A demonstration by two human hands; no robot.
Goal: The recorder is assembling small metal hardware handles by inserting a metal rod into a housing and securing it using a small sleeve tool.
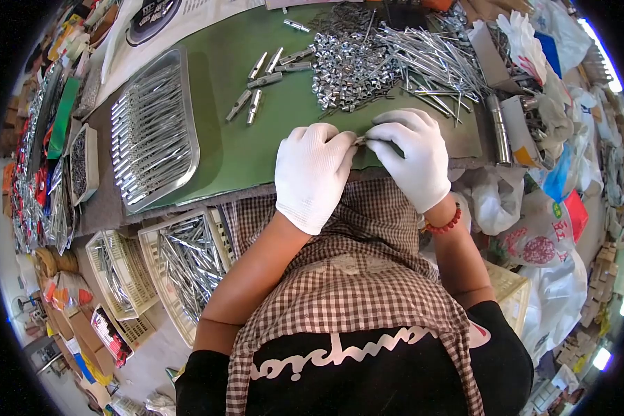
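Both gloved hands, left hand (314,173) and right hand (410,156), pinch one small metal piece (361,140) in a closed grip, with the metal tray (188,125) well filled and a pile of loose clips (350,69) left on the table (236,149).

1. Left hand (313,173): white knit glove, cuff ends at wrist.
2. Right hand (412,156): same white glove.
3. Red bead bracelet (445,224) on right wrist, just below glove cuff.
4. Forearms bare.
5. Black short-sleeved top (409,378), white lettering across chest.
6. Brown-and-white checked apron (347,277) over it, straps running up over the shoulders.
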